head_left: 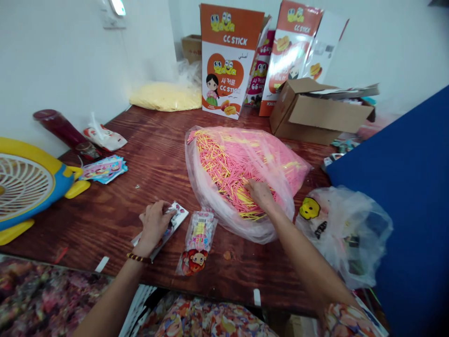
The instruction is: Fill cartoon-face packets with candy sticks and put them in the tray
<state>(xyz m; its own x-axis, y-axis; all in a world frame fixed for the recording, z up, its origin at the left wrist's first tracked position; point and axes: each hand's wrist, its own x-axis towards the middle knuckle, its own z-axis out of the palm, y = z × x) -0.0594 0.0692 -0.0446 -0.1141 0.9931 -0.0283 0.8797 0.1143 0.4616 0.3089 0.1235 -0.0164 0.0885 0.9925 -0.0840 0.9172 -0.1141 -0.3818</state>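
My left hand (153, 224) rests on the wooden table (147, 154), fingers curled around a flat printed packet (175, 220) that sticks out from under it. Just right of it lies a filled clear packet (197, 241) with a cartoon figure. My right hand (260, 194) reaches into a big clear plastic bag (242, 178) full of pink and yellow sticks, fingers down among the sticks; whether it grips any is hidden.
A yellow and blue fan (28, 185) stands at the left. A stack of printed packets (105, 168), CC Stick cartons (228, 61), a brown cardboard box (319, 110), a blue board (403, 187) and a clear bag with a smiley face (343, 229) surround the table.
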